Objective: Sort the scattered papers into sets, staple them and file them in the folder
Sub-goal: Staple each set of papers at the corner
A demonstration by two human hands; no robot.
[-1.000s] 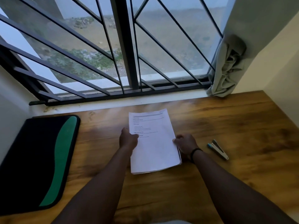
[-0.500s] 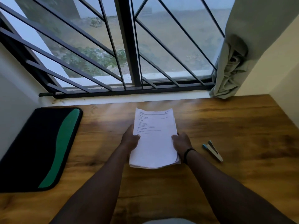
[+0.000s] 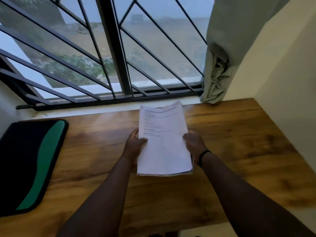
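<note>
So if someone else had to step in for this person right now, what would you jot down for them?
Left hand: grips the left edge of the paper stack, thumb on top.
Right hand: grips the stack's right edge.
Papers: gathered into one stack, held above the wooden desk, top sheet printed side up.
Folder: black and green, lying closed at the desk's left end.
Stapler: not in view right now.
Done: loose sheets collected into one pile.
Left: split into sets if needed, staple, then file in the folder. No staple is visible on the stack.
</note>
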